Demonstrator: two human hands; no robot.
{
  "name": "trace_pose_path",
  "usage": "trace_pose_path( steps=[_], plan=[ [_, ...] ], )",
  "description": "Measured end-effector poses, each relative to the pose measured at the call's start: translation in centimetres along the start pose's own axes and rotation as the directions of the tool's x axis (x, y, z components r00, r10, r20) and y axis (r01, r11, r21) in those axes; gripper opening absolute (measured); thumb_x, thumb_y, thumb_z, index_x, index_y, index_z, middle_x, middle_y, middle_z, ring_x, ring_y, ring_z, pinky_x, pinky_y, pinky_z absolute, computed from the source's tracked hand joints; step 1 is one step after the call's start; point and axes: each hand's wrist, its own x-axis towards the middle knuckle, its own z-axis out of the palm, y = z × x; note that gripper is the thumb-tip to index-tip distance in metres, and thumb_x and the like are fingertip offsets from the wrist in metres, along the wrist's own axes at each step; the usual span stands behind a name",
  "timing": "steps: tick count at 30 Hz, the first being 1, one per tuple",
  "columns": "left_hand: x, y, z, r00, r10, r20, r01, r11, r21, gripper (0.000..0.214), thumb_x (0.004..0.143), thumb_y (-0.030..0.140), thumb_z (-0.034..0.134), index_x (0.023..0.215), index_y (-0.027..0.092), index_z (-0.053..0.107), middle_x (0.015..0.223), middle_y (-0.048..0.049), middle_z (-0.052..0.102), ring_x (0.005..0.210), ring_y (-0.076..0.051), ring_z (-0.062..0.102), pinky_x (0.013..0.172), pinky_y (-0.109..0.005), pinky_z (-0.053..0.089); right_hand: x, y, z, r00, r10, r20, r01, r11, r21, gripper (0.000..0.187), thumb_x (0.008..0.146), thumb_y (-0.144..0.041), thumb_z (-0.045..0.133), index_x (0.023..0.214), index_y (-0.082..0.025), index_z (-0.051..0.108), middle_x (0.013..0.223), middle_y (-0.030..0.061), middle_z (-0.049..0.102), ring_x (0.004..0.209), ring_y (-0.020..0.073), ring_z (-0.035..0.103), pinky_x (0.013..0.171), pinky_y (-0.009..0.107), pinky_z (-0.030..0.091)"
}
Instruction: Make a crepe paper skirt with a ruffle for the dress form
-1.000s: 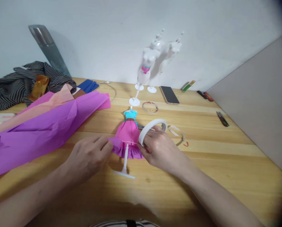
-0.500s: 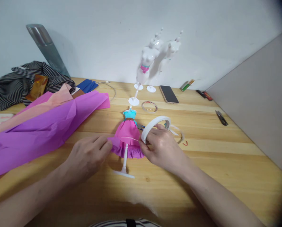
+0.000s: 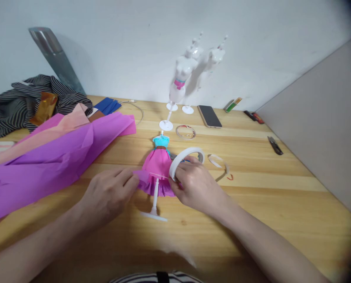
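Above the tabletop (image 3: 266,204), left hand (image 3: 110,190) pinching purple paper (image 3: 141,177)
Right hand (image 3: 194,182) curled through tape roll (image 3: 181,157), grip partly hidden; tool (image 3: 172,156) behind mostly covered.

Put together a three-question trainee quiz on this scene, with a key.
1. Which hand holds the white roll?
2. True or false: the phone lies on the striped cloth.
3. What colour is the belt between the turquoise top and the pink skirt? a) white b) brown c) green

Key:
1. The right hand.
2. False: the phone lies on the table.
3. b
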Motion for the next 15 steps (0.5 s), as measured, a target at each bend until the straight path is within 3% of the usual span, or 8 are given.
trace_pose_path(
  steps=[15],
  plan=[
    [0.07, -0.19, 0.14, 0.999, -0.036, -0.010, 0.037, 0.999, 0.037, 0.016, 0.085, 0.011, 0.049, 0.073, 0.019, 0.057, 0.065, -0.0003, 0.060, 0.061, -0.017, 0.056, 0.055, -0.028, 0.038, -0.12, 0.17, -0.63, 0.998, 0.021, -0.053, -0.020, 1.000, 0.018, 0.018, 0.077, -0.012, 0.050, 0.060, -0.017, 0.052, 0.056, 0.0014, 0.053, 0.056, 0.0153, 0.048, 0.074, 0.032, 0.038]
  ],
)
